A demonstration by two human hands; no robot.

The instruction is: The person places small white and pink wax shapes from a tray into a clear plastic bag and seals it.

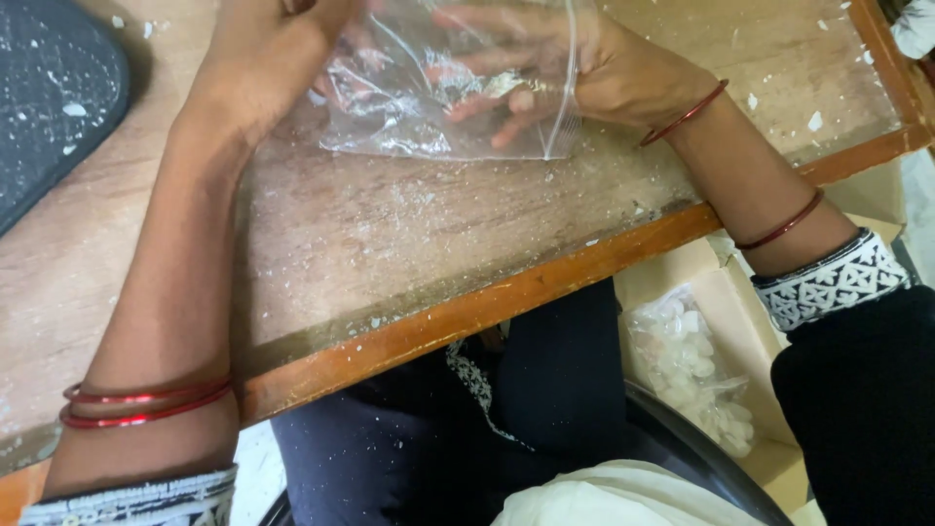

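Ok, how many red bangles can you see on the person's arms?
4. Two sit together on the left forearm near the sleeve cuff. Two are on the right arm: one at the wrist, one further up by the patterned cuff. Sleeves may hide more.

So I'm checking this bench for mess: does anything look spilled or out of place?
Yes. White crumbs and flakes are scattered over the wooden table, beneath the clear plastic bag that the left hand and right hand hold, and some lie on the dark mat.
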